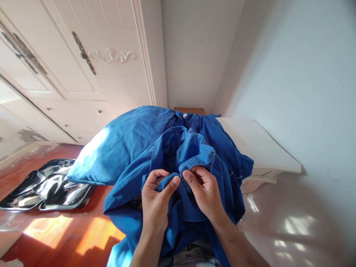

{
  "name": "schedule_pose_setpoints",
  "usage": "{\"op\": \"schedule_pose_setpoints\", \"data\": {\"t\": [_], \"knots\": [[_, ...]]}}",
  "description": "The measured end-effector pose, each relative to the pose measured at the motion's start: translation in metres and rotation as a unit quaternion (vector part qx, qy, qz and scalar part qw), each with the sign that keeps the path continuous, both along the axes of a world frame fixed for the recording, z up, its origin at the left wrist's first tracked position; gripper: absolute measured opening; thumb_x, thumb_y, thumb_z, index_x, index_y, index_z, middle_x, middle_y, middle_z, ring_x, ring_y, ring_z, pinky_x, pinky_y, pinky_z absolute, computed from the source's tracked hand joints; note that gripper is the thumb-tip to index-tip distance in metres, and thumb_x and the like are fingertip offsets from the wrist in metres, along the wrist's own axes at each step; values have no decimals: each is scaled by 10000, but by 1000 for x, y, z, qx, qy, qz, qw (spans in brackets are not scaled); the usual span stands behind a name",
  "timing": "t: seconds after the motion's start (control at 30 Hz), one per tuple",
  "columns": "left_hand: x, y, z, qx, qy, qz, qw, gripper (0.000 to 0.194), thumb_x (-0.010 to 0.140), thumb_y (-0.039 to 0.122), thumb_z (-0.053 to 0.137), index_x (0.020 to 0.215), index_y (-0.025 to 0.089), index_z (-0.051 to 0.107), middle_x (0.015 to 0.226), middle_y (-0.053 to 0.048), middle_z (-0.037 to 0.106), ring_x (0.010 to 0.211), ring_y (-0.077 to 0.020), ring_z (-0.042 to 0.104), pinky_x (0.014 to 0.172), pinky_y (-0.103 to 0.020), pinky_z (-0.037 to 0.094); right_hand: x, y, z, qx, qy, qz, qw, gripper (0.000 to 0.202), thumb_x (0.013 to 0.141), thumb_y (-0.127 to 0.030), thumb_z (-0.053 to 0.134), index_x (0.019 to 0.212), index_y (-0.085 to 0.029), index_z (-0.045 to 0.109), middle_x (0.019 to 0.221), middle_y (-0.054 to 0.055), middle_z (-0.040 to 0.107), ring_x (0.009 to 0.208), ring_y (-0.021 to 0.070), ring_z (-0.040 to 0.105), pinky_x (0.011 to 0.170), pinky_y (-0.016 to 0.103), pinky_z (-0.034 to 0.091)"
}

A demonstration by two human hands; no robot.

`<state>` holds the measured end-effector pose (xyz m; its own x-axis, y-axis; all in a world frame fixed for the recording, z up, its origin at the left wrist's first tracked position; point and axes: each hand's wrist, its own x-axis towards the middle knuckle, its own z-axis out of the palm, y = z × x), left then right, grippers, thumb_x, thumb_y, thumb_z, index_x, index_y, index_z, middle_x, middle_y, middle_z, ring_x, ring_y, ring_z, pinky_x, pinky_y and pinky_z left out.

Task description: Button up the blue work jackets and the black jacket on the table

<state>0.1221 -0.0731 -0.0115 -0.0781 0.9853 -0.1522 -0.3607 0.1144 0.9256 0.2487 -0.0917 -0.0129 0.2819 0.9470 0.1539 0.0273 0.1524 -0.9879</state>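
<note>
One blue garment (133,148) is being held up near the camera, in the middle of the scene, and two bare hands are being used on it. The left hand (155,202) is being kept on the near left of a folded edge, the right hand (204,191) just beside it on the right; the two are almost touching. The fingers (174,181) of the left hand are being pressed together on a fold of the blue cloth, thumb against forefinger. The fingers of the right hand are being curled into the cloth next to that fold, and a hem is being gripped under them.

The garment is being shown as a plain, strong blue woven fabric, bunched and creased, with stitched seams along its edges. A broad, smooth panel is being lit by sun on the left, while the middle is being gathered into deep folds. Its far part is being draped over one white table (261,148) on the right, by the wall.

One white wardrobe (69,74) with dark metal handles is being seen far left. One shiny silver sheet (47,189) is being left crumpled on the red wooden floor (63,230) at the near left.
</note>
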Motion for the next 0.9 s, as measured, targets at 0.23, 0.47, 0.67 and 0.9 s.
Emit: {"op": "schedule_pose_setpoints", "data": {"t": [0.23,0.47,0.67,0.9], "knots": [[2,-1,3,-7,-21,8,1000,479,549,316,948,820,182,576,639,63,625,550,-54,546,539,-135,439,13,-5,-3,13,-28,81,996,202,811,-376,793,861,-192,729,809,28,670,747,161,608,706,251,517],[-2,-3,8,-30,-14,-25,999,504,553,313,945,781,194,511,594,81,580,507,-44,486,519,-137,381,32,4,13,-41,9,196,980,299,730,-455,840,807,-174,777,715,19,677,679,153,596,647,253,515],[-6,2,9,-44,-15,-89,995,532,549,315,949,780,200,484,562,89,520,485,-44,454,496,-140,341,37,8,12,-18,-44,166,985,201,778,-349,779,673,-182,741,639,1,649,613,140,556,616,252,480],[-11,4,14,-42,5,-110,993,488,565,350,934,798,199,533,594,49,588,516,-90,544,513,-177,399,37,6,8,-20,-24,129,991,243,803,-383,748,704,-179,663,626,-8,551,593,123,466,573,242,406]]}}
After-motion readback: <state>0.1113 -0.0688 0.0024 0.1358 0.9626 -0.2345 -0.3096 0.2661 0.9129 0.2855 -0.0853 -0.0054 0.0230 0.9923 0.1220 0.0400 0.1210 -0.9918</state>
